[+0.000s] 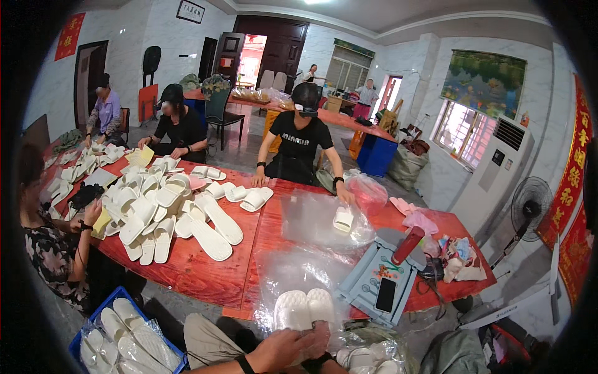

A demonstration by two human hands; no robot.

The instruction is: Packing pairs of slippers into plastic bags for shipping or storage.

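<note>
A pair of white slippers (301, 309) lies side by side over the near table edge, soles hidden, on a clear plastic bag (269, 274). My left hand (281, 349) reaches in from below with a black band at its wrist. Its fingers close at the near ends of the slippers. Right beside it, my right hand (319, 336) grips the same ends, partly covered by plastic film. The two hands nearly touch.
A heap of white slippers (149, 199) covers the table's left part. A blue-grey tray (367, 283) with a phone (385, 294) and a red cylinder (407, 244) stands right. Below left is a blue crate (76, 346) of slippers. Across the table, a person's hand (344, 194) touches a bagged slipper.
</note>
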